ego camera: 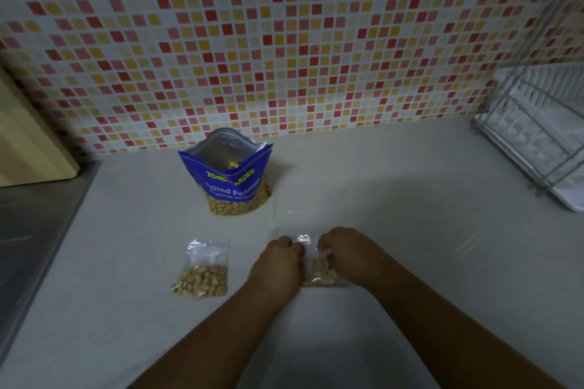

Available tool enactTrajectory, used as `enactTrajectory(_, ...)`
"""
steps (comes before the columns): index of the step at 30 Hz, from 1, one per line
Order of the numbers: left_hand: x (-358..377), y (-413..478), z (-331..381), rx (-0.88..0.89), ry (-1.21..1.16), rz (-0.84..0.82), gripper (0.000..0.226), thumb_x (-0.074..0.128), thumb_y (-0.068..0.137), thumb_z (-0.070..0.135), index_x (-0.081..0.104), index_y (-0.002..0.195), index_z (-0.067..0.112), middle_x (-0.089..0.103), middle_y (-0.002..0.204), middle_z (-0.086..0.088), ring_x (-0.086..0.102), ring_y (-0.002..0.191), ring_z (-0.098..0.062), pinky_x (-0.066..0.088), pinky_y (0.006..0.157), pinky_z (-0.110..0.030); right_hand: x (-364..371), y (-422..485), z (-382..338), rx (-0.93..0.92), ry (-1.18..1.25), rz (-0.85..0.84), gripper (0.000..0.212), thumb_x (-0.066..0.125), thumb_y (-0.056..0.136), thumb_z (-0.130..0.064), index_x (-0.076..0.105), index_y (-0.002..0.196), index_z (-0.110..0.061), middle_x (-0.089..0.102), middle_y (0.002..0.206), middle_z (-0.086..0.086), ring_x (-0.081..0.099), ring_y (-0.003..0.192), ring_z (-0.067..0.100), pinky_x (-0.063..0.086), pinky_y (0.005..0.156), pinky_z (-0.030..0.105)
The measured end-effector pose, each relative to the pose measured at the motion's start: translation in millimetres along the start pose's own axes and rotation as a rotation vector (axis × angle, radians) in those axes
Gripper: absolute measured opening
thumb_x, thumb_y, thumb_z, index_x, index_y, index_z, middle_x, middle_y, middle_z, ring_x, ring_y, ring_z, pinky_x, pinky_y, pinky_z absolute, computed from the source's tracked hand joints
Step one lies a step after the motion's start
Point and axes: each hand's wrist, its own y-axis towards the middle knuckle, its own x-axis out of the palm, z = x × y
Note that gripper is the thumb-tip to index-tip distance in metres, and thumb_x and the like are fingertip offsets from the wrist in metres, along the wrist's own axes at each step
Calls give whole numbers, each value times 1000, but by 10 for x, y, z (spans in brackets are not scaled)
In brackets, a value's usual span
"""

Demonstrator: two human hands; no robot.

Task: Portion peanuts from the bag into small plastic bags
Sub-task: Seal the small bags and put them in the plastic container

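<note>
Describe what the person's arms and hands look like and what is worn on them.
Both forearms are bare right down to the bottom edge of the picture: no sleeves show. The left hand and right hand wear no gloves, and no watch, bracelet or ring is visible. The dim light hides finer detail.

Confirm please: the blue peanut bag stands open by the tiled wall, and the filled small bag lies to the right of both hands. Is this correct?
Not quite. In the head view the filled small bag lies to the left of both hands, not the right. The blue peanut bag does stand open by the tiled wall.

mosaic tile wall (284, 41) | dish rack (537, 136) right | wooden board (28, 142) left | countertop (410, 230)
</note>
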Motion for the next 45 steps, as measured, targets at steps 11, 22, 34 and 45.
enactTrajectory(11,-801,-78,-513,-80,-392,395,13,60,82,10,70,90,10,70,92,-12,65,87,-28,38,69,-21,-463,292,-837,-36,370,236,16,66,76,-12,62,68,-25,64,76,0,58,74,11,42,70,21)
enactTrajectory(22,-554,-256,-1701,-323,-173,-76,47,60,78,30,57,122,14,58,125,-16,52,119,-30,40,100,-27,374,879,-1733,-41,-40,-129,51,60,86,-29,48,132,-11,48,132,17,45,123,34,41,103,38)
enactTrajectory(34,-749,-308,-1626,-175,-709,144,27,57,82,2,50,68,23,54,66,3,47,59,-11,38,48,-14,144,670,-1800,78,328,36,23,60,87,-21,64,107,-9,66,110,14,59,105,28,41,79,26)
enactTrajectory(45,-739,14,-430,-73,-986,49,23,72,72,24,50,66,26,59,71,-12,57,65,-22,47,62,-38,-675,96,-948,266,298,114,29,58,81,-1,70,106,-4,67,111,19,60,106,30,47,91,34)
